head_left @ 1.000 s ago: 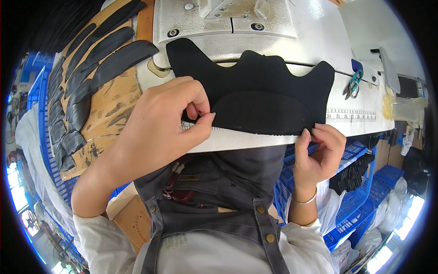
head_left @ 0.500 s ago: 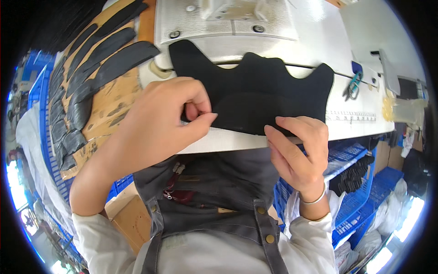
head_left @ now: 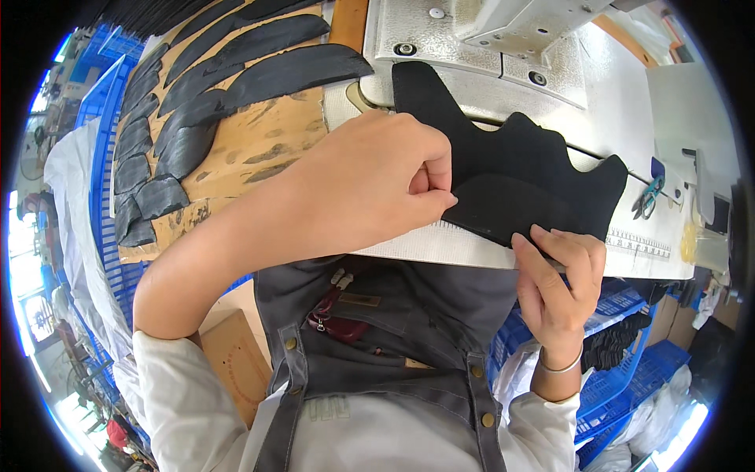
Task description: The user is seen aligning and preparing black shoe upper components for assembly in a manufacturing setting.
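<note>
A black, soft-looking cut piece (head_left: 519, 169) with a wavy far edge lies on the white machine table. A curved patch of slightly different black shows near its front edge. My left hand (head_left: 377, 177) is closed in a pinch at the left end of that front edge, thumb against bent fingers. At the right part of the same edge is my right hand (head_left: 562, 283), its fingertips bent onto the material. The right thumb is partly hidden below the table's front edge.
Several dark curved strips (head_left: 295, 75) lie on a brown board (head_left: 244, 161) at left. The white machine base (head_left: 440, 51) stands behind the piece. Teal-handled snips (head_left: 647, 197) and a printed ruler scale (head_left: 641, 242) are at right. Blue crates (head_left: 613, 389) stand below.
The view has shifted, so table, piece and hands all appear farther right. Both hands stay at the front edge of the black piece, with their grip much the same.
</note>
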Available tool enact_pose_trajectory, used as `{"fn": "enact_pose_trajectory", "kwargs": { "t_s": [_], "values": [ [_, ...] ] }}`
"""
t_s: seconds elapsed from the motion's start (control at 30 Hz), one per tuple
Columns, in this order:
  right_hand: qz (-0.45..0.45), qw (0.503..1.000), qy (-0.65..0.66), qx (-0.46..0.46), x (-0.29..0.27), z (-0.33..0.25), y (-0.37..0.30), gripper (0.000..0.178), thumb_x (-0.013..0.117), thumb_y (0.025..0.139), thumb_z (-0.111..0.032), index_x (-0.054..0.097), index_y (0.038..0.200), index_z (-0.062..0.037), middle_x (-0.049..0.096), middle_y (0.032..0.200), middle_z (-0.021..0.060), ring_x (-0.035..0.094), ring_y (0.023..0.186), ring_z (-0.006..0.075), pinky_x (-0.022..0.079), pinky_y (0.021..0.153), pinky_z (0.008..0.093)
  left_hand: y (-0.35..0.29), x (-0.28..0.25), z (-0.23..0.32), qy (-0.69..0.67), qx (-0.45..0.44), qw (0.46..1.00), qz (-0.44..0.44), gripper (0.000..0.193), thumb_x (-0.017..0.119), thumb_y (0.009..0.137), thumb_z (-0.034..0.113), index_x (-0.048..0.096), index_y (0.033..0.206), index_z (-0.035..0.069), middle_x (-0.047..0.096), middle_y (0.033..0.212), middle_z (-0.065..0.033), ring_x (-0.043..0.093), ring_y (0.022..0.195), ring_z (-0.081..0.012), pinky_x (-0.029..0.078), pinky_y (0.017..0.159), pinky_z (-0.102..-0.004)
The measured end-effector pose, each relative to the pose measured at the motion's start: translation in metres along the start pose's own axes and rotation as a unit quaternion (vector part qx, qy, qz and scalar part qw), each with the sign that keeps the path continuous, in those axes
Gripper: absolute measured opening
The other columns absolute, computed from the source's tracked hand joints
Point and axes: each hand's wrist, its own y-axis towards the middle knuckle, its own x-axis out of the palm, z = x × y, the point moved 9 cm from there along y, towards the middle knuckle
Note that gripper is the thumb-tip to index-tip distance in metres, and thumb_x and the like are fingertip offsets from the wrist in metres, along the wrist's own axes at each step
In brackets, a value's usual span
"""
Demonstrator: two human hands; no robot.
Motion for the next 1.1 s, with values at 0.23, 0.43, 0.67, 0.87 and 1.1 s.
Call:
{"fn": "enact_pose_trajectory", "kwargs": {
  "t_s": [0.23, 0.43, 0.67, 0.87, 1.1],
  "values": [
    [-0.002, 1.0, 0.004, 0.005, -0.002, 0.0, 0.0, 0.038, 0.07, 0.053, -0.01, 0.073, 0.091, -0.006, 0.063, 0.094, 0.0073, 0.055, 0.086, 0.0238, 0.043, 0.077, 0.0365, -0.013, -0.006, 0.014, 0.084, 0.041, 0.993, 0.068, 0.018, 0.071, 0.078, 0.012, 0.06, 0.09, 0.003, 0.056, 0.071, -0.0062, 0.055, 0.063, -0.018, 0.042, 0.057, -0.0312],
    [-0.017, 1.0, -0.002, 0.008, -0.007, 0.002, 0.002, 0.037, 0.069, 0.055, -0.007, 0.071, 0.092, -0.0071, 0.064, 0.097, 0.0061, 0.058, 0.088, 0.0221, 0.042, 0.087, 0.0406, -0.038, 0.002, 0.049, 0.284, 0.116, 0.926, 0.221, 0.042, 0.069, 0.071, 0.002, 0.055, 0.11, 0.003, 0.058, 0.109, -0.013, 0.055, 0.101, -0.0314, 0.043, 0.084, -0.0412],
    [0.052, 0.91, 0.208, 0.355, -0.046, 0.094, -0.022, 0.009, 0.064, 0.082, -0.001, 0.065, 0.091, -0.0011, 0.059, 0.071, -0.0016, 0.05, 0.063, 0.0039, 0.039, 0.058, 0.0195, -0.008, 0.075, 0.078, 0.298, 0.181, 0.931, 0.103, 0.09, 0.068, 0.067, 0.042, 0.037, 0.139, -0.002, 0.033, 0.148, -0.0152, 0.031, 0.137, -0.0305, 0.023, 0.111, -0.0469],
    [-0.112, 0.871, 0.249, 0.408, -0.022, 0.106, -0.027, 0.009, 0.066, 0.082, -0.007, 0.06, 0.082, 0.0008, 0.052, 0.056, -0.0012, 0.044, 0.049, 0.0037, 0.035, 0.046, 0.0203, 0.004, 0.091, 0.065, 0.315, 0.19, 0.923, 0.118, 0.088, 0.061, 0.075, 0.05, 0.034, 0.14, -0.003, 0.033, 0.148, -0.0165, 0.032, 0.137, -0.0319, 0.025, 0.11, -0.0457],
    [-0.223, 0.802, 0.286, 0.474, -0.006, 0.102, -0.019, 0.016, 0.066, 0.08, -0.01, 0.059, 0.079, 0.0047, 0.054, 0.054, 0.0009, 0.05, 0.047, 0.006, 0.038, 0.045, 0.0215, 0.003, 0.091, 0.066, 0.326, 0.205, 0.916, 0.112, 0.084, 0.059, 0.078, 0.05, 0.036, 0.14, -0.002, 0.036, 0.146, -0.016, 0.034, 0.135, -0.0315, 0.029, 0.108, -0.0446]
  ]
}}
